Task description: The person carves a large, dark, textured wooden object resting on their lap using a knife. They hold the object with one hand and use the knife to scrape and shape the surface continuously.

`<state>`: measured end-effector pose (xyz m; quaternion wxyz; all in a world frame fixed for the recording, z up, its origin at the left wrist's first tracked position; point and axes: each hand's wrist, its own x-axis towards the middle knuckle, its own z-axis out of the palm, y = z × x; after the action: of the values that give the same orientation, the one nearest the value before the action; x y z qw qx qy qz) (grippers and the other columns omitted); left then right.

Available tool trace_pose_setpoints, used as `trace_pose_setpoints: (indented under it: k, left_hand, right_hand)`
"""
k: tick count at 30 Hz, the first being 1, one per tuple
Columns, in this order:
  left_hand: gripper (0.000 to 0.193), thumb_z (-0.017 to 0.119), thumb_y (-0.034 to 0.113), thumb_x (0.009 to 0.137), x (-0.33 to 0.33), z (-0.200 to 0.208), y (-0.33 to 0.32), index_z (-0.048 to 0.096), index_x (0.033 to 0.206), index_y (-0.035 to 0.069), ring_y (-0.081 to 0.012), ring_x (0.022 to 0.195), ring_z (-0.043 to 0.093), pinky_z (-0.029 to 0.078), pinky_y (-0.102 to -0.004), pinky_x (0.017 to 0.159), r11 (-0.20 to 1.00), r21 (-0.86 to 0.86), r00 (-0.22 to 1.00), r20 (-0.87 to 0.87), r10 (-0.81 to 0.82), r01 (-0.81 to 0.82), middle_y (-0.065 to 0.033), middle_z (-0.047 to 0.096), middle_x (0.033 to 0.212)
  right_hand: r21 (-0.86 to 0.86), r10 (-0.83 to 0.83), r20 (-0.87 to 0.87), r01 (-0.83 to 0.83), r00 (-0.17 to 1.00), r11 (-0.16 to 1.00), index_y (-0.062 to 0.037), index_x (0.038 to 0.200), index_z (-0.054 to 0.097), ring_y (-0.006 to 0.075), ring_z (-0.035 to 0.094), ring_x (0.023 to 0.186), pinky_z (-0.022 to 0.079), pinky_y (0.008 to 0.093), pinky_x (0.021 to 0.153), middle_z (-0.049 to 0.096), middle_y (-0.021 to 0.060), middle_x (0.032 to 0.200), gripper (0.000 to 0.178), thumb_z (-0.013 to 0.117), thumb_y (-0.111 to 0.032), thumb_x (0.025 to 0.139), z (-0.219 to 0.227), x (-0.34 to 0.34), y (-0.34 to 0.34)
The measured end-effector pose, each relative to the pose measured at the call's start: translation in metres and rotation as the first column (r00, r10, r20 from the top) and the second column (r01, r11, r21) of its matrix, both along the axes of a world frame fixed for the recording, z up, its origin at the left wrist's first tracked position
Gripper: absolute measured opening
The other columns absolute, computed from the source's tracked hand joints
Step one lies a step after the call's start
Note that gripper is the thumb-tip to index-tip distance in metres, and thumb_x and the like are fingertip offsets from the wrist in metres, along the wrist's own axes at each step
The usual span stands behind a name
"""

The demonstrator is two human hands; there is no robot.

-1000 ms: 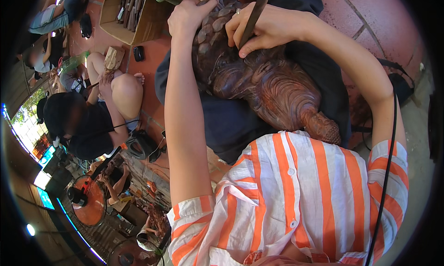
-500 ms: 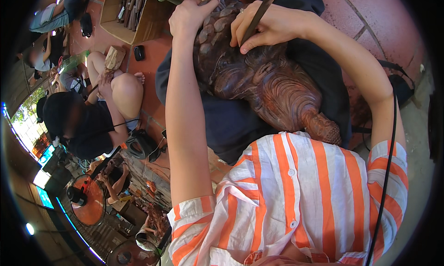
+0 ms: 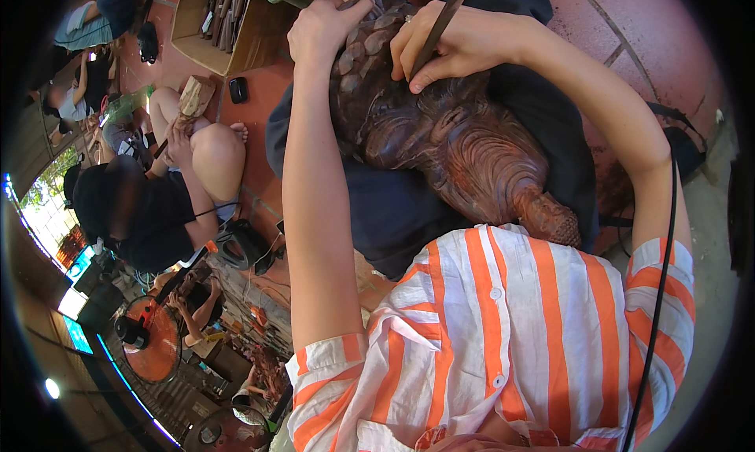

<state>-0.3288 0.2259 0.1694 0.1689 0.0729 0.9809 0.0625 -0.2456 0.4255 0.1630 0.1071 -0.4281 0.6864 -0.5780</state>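
Closest to me is the person's orange-and-white striped shirt (image 3: 472, 318), with a thin black cable (image 3: 659, 287) running down past the right sleeve. Just beyond it the brown carving (image 3: 480, 153) lies slantwise on a dark cloth (image 3: 385, 208), its knobbly narrow end almost at the shirt and its broad, bumpy end away from it. The right hand (image 3: 456, 47) is over the carving's middle, its grip closed on a dark, flat tool (image 3: 437, 29) between thumb and fingers; I can't make out the tool's working end. The left hand (image 3: 322, 31) sits at the broad end, thumb laid on the wood; its fingertips are hidden, so I can't tell how firmly it holds. Farther off, on the red tiled floor (image 3: 645, 55), stand a cardboard box (image 3: 263, 35) of slim rods (image 3: 224, 16) and a small black case (image 3: 237, 90). To the left a co-worker (image 3: 157, 216) sits holding a wood block (image 3: 197, 96), with an orange fan (image 3: 161, 346) behind.
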Motion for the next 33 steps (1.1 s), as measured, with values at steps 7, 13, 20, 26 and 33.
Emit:
trace_pose_setpoints:
  k: [7,13,20,26,33]
  left_hand:
    - [0.066,0.057,0.069,0.07,0.0,0.002,0.001,0.072,0.105,0.015,-0.0339,0.095,0.066,0.051,-0.0422,0.083,1.0,-0.001,1.0,0.009,-0.004,0.004,-0.0169,0.069,0.098]
    - [0.066,0.057,0.069,0.07,-0.001,-0.001,-0.001,0.072,0.103,0.014,-0.0342,0.094,0.066,0.051,-0.0422,0.083,1.0,-0.008,1.0,-0.008,-0.013,0.013,-0.0169,0.069,0.097]
    - [0.065,0.057,0.069,0.07,0.003,0.008,0.005,0.072,0.103,0.015,-0.0343,0.094,0.066,0.051,-0.0418,0.084,1.0,-0.007,1.0,-0.011,0.006,-0.006,-0.017,0.07,0.096]
    - [0.065,0.057,0.068,0.069,0.002,0.001,0.001,0.073,0.102,0.015,-0.0343,0.094,0.066,0.051,-0.0415,0.084,1.0,0.008,0.999,-0.038,-0.007,0.007,-0.0179,0.069,0.094]
    - [0.064,0.057,0.068,0.069,0.001,0.002,0.002,0.073,0.1,0.014,-0.035,0.093,0.066,0.052,-0.0422,0.082,1.0,0.02,0.999,-0.042,-0.01,0.011,-0.0184,0.069,0.093]
  right_hand:
    - [0.138,0.008,-0.246,0.027,0.969,0.99,-0.0038,0.078,0.062,0.0237,0.063,0.074,0.047,0.0351,0.064,0.064,0.0056,0.079,0.021,0.077,-0.016,0.071,0.007,0.004,0.003]
    - [0.098,0.027,-0.057,-0.021,0.998,0.995,-0.0014,0.078,0.067,0.0272,0.061,0.082,0.048,0.0382,0.071,0.062,0.0083,0.088,0.019,0.076,-0.017,0.072,0.005,-0.002,0.0]
    - [0.276,0.015,-0.188,0.038,0.982,0.96,-0.0011,0.075,0.065,0.0275,0.061,0.077,0.048,0.0367,0.067,0.062,0.0073,0.082,0.019,0.076,-0.017,0.072,0.022,0.006,-0.002]
    - [0.267,-0.011,-0.106,0.039,0.994,0.963,-0.0013,0.075,0.065,0.026,0.061,0.077,0.048,0.0361,0.066,0.061,0.0073,0.08,0.019,0.075,-0.017,0.072,0.023,0.002,-0.003]
    - [0.281,-0.016,-0.198,0.072,0.98,0.957,-0.0035,0.077,0.066,0.027,0.061,0.08,0.048,0.0378,0.071,0.061,0.0072,0.081,0.021,0.077,-0.02,0.069,0.021,0.01,-0.002]
